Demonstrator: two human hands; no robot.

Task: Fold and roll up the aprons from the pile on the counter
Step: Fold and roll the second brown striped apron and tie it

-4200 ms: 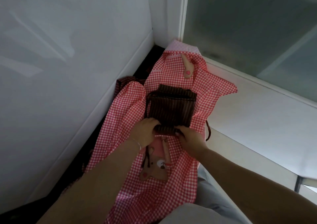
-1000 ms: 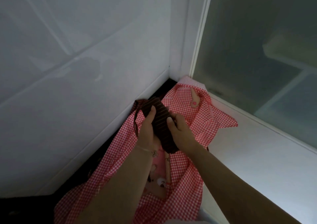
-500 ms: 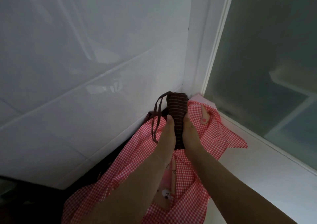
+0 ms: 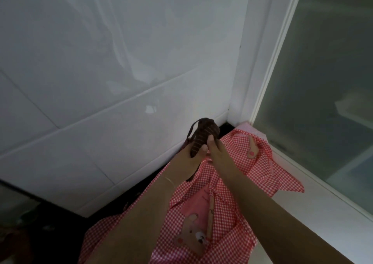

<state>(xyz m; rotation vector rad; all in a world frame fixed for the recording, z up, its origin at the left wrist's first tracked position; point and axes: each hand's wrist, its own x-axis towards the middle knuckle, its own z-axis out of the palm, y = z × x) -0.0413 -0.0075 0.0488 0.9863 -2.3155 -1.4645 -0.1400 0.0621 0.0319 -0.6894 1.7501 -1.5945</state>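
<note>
A rolled brown striped apron (image 4: 204, 136) is held up in front of the white tiled wall, near the corner. My left hand (image 4: 193, 156) grips it from the left and below. My right hand (image 4: 217, 148) pinches it from the right with thumb and fingers. A brown strap loops out at the roll's upper left. Underneath, a red-and-white checked apron (image 4: 238, 175) with a pink bear pocket lies spread on the counter.
The white tiled wall (image 4: 113, 86) stands close on the left. A frosted glass window (image 4: 327, 94) and its white sill (image 4: 314, 195) run along the right. Dark counter (image 4: 226, 126) shows in the corner and along the wall's foot.
Both hands rolled the folded brown apron into a tight roll, lifted it off the checked apron and carried it up and away toward the corner. The camera has tilted upward.
</note>
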